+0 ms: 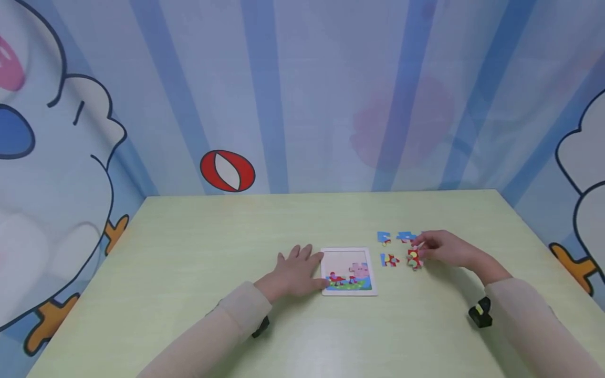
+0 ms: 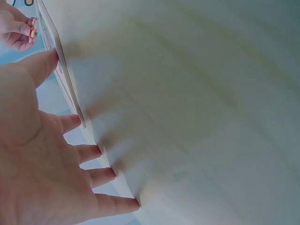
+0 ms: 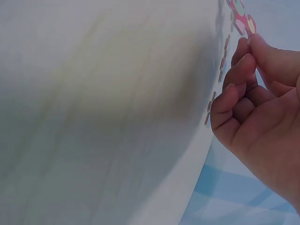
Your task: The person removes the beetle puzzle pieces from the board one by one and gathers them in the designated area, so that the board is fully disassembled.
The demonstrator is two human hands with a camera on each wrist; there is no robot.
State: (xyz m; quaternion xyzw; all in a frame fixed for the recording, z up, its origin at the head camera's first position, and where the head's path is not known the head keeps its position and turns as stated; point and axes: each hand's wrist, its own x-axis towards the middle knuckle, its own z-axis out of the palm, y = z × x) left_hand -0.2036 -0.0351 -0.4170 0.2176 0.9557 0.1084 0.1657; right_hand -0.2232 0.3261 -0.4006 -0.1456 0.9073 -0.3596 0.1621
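Pale yellow-green worktop [image 1: 212, 231]: left hand [image 1: 296, 274], spread wide, touches a square white-rimmed jigsaw tray [image 1: 340, 262]; right of it, right hand [image 1: 445, 250] pinches a red-and-yellow puzzle piece [image 1: 413, 258]. A slack pinch could drop it.

We can read no text, label, brand, number or sign in any of the three views.
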